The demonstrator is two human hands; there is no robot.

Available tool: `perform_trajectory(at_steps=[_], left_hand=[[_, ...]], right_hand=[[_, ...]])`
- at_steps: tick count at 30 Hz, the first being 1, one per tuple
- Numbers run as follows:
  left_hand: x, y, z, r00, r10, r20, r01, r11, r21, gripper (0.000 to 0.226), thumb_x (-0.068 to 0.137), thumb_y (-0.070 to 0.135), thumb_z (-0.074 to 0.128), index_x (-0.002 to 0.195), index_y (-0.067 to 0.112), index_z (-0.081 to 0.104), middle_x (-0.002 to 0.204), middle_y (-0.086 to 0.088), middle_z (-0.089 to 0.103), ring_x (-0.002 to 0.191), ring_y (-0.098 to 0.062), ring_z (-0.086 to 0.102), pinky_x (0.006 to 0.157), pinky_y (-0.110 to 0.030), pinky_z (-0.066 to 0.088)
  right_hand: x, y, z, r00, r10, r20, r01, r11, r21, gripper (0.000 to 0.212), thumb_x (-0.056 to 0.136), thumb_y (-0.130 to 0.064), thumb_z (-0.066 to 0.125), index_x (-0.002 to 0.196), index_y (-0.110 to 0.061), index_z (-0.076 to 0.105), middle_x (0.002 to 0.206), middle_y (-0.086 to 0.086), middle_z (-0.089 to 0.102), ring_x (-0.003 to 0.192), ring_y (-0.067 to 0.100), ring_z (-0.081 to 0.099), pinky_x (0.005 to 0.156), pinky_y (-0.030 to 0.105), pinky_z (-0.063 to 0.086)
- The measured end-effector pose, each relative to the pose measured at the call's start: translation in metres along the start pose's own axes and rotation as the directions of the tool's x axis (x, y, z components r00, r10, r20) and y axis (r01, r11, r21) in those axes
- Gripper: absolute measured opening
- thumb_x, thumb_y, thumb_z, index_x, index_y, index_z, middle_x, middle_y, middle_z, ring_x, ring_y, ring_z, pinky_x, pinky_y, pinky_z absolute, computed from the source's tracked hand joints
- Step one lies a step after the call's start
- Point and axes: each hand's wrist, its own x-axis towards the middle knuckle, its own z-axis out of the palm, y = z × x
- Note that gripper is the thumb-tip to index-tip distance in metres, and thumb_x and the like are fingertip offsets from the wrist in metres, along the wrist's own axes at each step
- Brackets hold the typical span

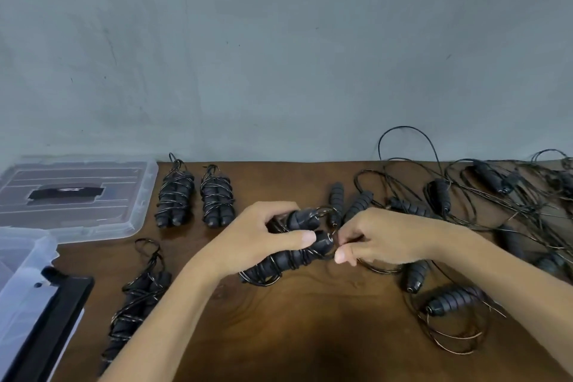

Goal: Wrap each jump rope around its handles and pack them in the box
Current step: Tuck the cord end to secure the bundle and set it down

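Note:
My left hand (263, 236) grips a pair of black ribbed jump rope handles (290, 260) held together, with thin black cord wound round them. My right hand (381, 239) pinches the loose end of that cord right beside the handle tips. Two wrapped bundles (175, 195) (217, 195) stand side by side at the back of the brown table (310, 335). A third wrapped bundle (136, 298) lies at the front left, partly under my left forearm. The clear plastic box (21, 276) sits at the left edge, only partly in view.
The box's clear lid (77, 195) lies flat at the back left. Several unwrapped handles with tangled cords (483, 201) spread over the right side, one handle (449, 301) near my right forearm. A grey wall stands behind the table.

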Motion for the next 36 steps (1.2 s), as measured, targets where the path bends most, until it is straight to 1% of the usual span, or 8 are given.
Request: perform_trajectory(at_steps=[2,5,7,10,15,23,28,36], left_hand=[[0.002,0.005,0.001,0.995,-0.024,0.099,0.012,0.993,0.121,0.038,0.086,0.054,0.076,0.086,0.016,0.066,0.080,-0.004,0.063,0.072,-0.020,0.058,0.074,-0.037,0.042],[0.006,0.012,0.013,0.976,-0.098,0.196,0.017,0.926,0.377,0.042,0.085,0.063,0.073,0.091,0.022,0.066,0.083,0.002,0.067,0.076,-0.020,0.061,0.071,-0.037,0.044],[0.007,0.018,0.019,0.967,-0.121,0.227,0.002,0.887,0.462,0.037,0.084,0.068,0.070,0.097,0.034,0.069,0.088,0.011,0.071,0.080,-0.010,0.064,0.076,-0.041,0.053],[0.007,0.023,0.020,0.958,-0.138,0.251,-0.009,0.861,0.508,0.023,0.084,0.070,0.070,0.092,0.049,0.066,0.088,0.019,0.070,0.081,-0.005,0.064,0.074,-0.038,0.054],[0.007,0.023,0.024,0.945,-0.189,0.267,-0.004,0.810,0.587,0.037,0.085,0.071,0.068,0.096,0.036,0.066,0.083,0.006,0.068,0.075,-0.012,0.060,0.064,-0.033,0.041],[0.006,0.013,0.020,0.946,-0.270,0.181,0.120,0.807,0.578,0.056,0.084,0.078,0.062,0.132,0.053,0.051,0.109,0.021,0.070,0.098,-0.011,0.065,0.090,-0.039,0.056],[0.006,0.009,0.023,0.966,-0.256,0.041,0.201,0.838,0.508,0.059,0.091,0.073,0.060,0.143,0.050,0.045,0.053,0.013,0.055,0.054,-0.005,0.049,0.058,-0.030,0.039],[0.008,0.004,0.027,0.956,-0.102,-0.274,0.223,0.860,0.459,0.028,0.098,0.065,0.054,0.123,0.055,0.051,0.065,0.019,0.058,0.054,-0.002,0.053,0.053,-0.027,0.034]], right_hand=[[0.005,0.001,-0.004,1.000,0.001,-0.003,-0.002,0.956,-0.295,0.053,0.087,-0.071,0.055,0.083,-0.019,0.066,0.069,-0.002,0.061,0.059,0.014,0.053,0.058,0.027,0.040],[0.018,0.002,-0.009,0.992,-0.120,0.037,0.115,0.758,-0.642,0.023,0.096,-0.037,0.060,0.089,-0.015,0.060,0.073,0.000,0.059,0.069,0.023,0.055,0.062,0.035,0.043],[0.028,-0.003,-0.008,0.981,-0.172,0.094,0.186,0.665,-0.723,0.007,0.098,-0.027,0.058,0.096,-0.021,0.061,0.079,-0.005,0.060,0.074,0.022,0.057,0.062,0.030,0.033],[0.038,-0.011,-0.011,0.977,-0.093,0.189,0.209,0.543,-0.813,0.021,0.100,-0.038,0.057,0.104,-0.019,0.066,0.095,-0.003,0.067,0.092,0.022,0.065,0.072,0.030,0.025],[0.034,-0.039,-0.031,0.985,-0.061,0.158,0.169,0.440,-0.882,0.054,0.096,-0.062,0.050,0.088,-0.010,0.064,0.086,0.008,0.068,0.078,0.029,0.062,0.079,0.037,0.051],[0.026,-0.063,-0.027,0.985,-0.159,0.073,0.156,0.612,-0.776,0.006,0.098,-0.011,0.050,0.099,-0.015,0.054,0.086,0.001,0.059,0.075,0.027,0.058,0.080,0.045,0.053],[0.008,-0.074,-0.016,0.981,-0.178,-0.078,0.079,0.731,-0.678,0.021,0.096,-0.008,0.051,0.113,-0.016,0.042,0.084,-0.001,0.053,0.068,0.018,0.052,0.054,0.031,0.037],[-0.001,-0.077,0.011,0.883,-0.185,-0.432,-0.132,0.784,-0.606,0.050,0.091,-0.002,0.062,0.133,-0.016,0.039,0.110,0.002,0.052,0.069,0.017,0.048,0.060,0.028,0.031]])
